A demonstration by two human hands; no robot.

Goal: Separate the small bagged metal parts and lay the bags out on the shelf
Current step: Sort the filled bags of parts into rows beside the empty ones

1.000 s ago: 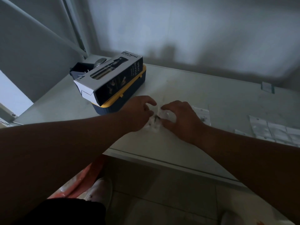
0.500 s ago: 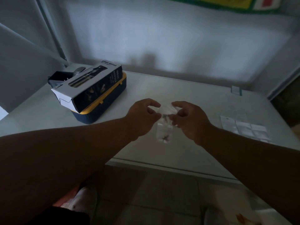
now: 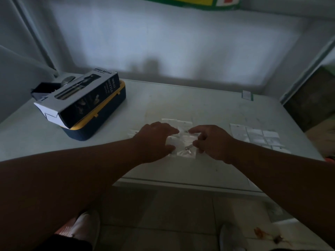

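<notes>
A small clear bag with metal parts (image 3: 186, 151) lies on the white shelf (image 3: 181, 98) between my hands. My left hand (image 3: 154, 140) presses on its left edge, fingers spread flat. My right hand (image 3: 212, 140) touches its right side, thumb and forefinger pinched at the bag's upper edge. More clear bags (image 3: 178, 124) lie just beyond my fingers. A row of laid-out bags (image 3: 257, 136) sits to the right on the shelf.
A spray bottle box (image 3: 79, 100) rests on a blue and yellow case (image 3: 101, 122) at the back left. A small tag (image 3: 246, 95) lies at the back right. The shelf's front edge runs below my wrists, with tiled floor and my shoes beneath.
Half a second ago both hands held the bag lifted above the shelf. Now the bag is down flat on the shelf with both hands on it.
</notes>
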